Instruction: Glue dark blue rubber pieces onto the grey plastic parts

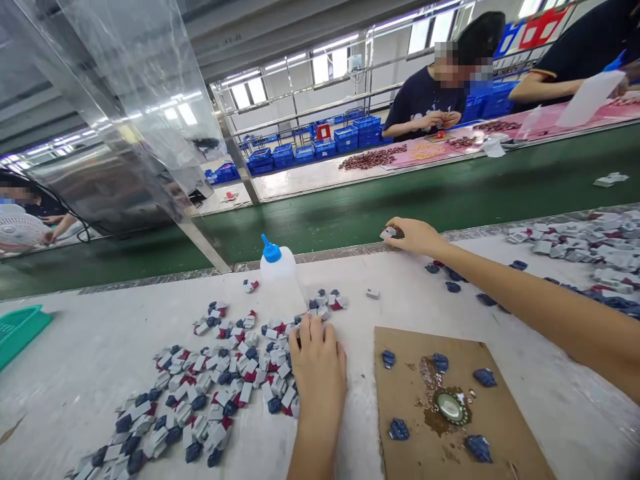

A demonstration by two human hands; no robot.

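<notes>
My right hand [414, 237] pinches a small grey-and-red plastic piece [388, 233] at the far edge of the white table, beside the green belt. My left hand [320, 363] lies palm down at the right side of a heap of small grey, dark blue and red pieces [215, 373], its fingers stretched out over the edge. A brown cardboard sheet [400, 400] lies to the right of that hand. On it are several dark blue pieces [479, 448] and an upturned bottle cap [451, 406] with clear liquid in and around it.
A white squeeze bottle [280, 280] with a blue nozzle stands behind the heap. More grey pieces [575, 237] lie at the right. A green basket [23, 330] sits at the left. Beyond the green belt [320, 220], people work at another table.
</notes>
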